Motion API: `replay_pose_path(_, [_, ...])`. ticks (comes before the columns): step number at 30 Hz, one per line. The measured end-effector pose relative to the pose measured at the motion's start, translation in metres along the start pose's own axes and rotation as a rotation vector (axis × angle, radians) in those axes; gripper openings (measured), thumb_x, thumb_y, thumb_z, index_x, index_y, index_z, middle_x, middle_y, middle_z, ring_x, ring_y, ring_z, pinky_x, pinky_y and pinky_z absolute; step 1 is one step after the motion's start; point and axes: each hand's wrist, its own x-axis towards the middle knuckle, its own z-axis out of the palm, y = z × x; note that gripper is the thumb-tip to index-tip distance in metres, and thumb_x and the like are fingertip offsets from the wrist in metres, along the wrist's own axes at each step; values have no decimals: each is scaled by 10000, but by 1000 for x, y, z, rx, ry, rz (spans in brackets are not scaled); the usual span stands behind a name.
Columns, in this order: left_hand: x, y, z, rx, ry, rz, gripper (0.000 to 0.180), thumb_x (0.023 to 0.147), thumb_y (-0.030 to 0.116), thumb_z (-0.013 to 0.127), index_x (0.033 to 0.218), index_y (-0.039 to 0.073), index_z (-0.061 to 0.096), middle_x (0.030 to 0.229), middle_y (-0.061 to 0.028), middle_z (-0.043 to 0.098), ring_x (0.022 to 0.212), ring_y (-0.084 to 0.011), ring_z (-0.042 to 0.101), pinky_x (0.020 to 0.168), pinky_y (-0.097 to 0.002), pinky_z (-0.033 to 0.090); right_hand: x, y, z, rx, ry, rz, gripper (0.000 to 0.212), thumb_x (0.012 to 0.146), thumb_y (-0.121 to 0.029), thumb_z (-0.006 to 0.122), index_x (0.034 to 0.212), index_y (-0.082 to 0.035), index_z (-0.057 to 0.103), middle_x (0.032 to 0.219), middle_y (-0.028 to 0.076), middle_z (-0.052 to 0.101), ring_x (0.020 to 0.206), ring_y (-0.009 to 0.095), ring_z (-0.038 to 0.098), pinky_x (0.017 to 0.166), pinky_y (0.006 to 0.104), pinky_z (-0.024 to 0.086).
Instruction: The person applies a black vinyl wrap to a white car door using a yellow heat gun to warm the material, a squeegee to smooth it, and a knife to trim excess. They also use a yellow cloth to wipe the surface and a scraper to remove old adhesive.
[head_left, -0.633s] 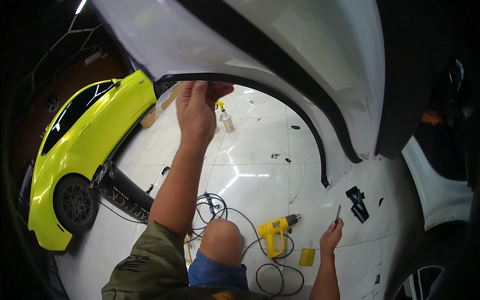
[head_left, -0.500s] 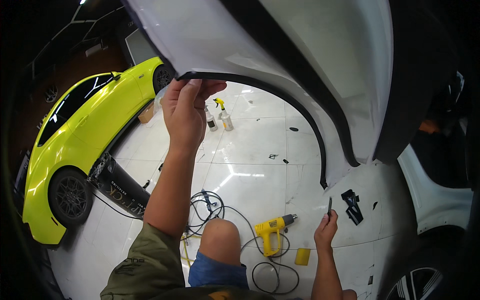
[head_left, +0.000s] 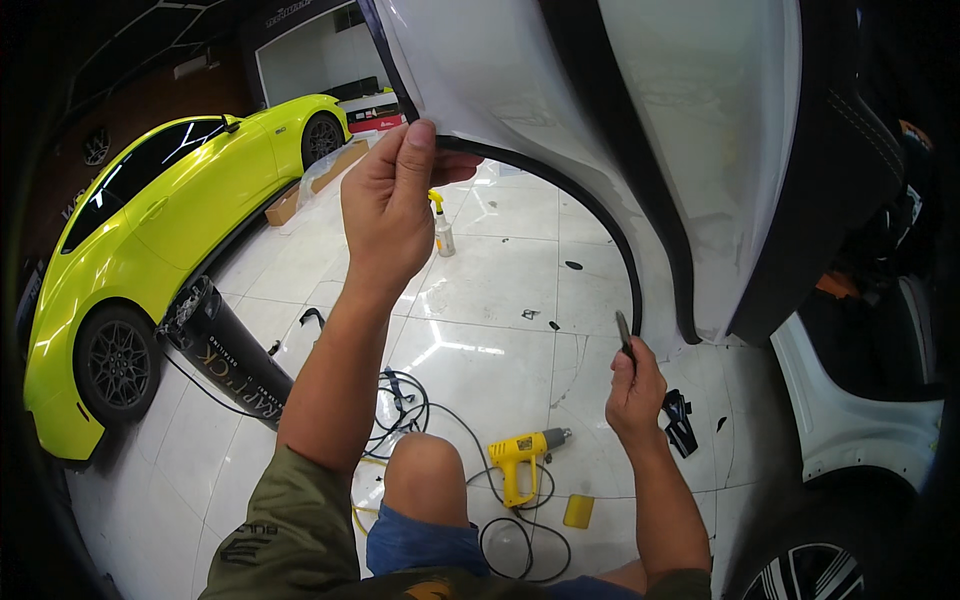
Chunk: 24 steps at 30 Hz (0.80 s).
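Note:
The inside of a white car door (head_left: 480,75) hangs above me, with a black rubber strip (head_left: 605,205) curving along its lower edge. My left hand (head_left: 392,205) pinches the corner of that edge, thumb in front and fingers behind. Lower on the right, my right hand (head_left: 637,390) is closed round a slim cutter knife (head_left: 624,332). Its thin blade points up beside the lower end of the rubber strip. Whether the blade touches the door, I cannot tell.
On the tiled floor lie a yellow heat gun (head_left: 518,465) with a looped black cable, a yellow squeegee card (head_left: 578,511) and black scraps (head_left: 680,422). A spray bottle (head_left: 443,235) stands farther off. At left are a black roll (head_left: 225,350) and a lime-yellow car (head_left: 160,220).
My right hand has raised the knife up and left to the lower end of the rubber strip. My left hand still grips the door corner, which appears farther right as the view shifts.

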Motion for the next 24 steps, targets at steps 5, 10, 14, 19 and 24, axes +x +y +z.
replay_pose_path(5, [-23,-3,8,-51,121,-102,359,995,227,491,1205,-60,541,988,-146,659,888,-190,666,805,-311,547,69,-38,7,-61,15,-308,145,895,-9,557,1035,23,564,811,162,596,665,292,593,605,343,492])
replay_pose_path(10, [-134,-59,19,-34,9,-528,332,973,208,536,1154,-65,586,946,-104,668,852,-141,623,785,-273,505,122,-55,22,-66,51,-487,186,878,-8,588,1062,16,569,842,160,615,693,296,607,636,368,507])
replay_pose_path(14, [-218,-91,20,235,-345,-683,265,953,173,549,1089,-36,637,931,-121,687,798,-171,639,750,-284,510,149,-61,24,-142,80,-635,277,855,15,603,1130,11,565,869,157,615,713,291,609,640,356,507])
replay_pose_path(19, [-210,-77,17,248,-682,-709,316,935,212,547,1121,-33,621,979,-205,660,826,-291,654,758,-356,518,161,-61,34,-264,70,-715,338,827,46,612,1158,-4,565,867,146,617,690,272,614,612,322,505])
replay_pose_path(24, [-214,-90,7,355,-785,-606,336,924,241,553,1129,-17,620,996,-205,647,879,-339,632,807,-385,500,168,-68,39,-303,59,-738,337,812,73,602,1144,19,577,905,161,628,718,259,630,637,309,520])
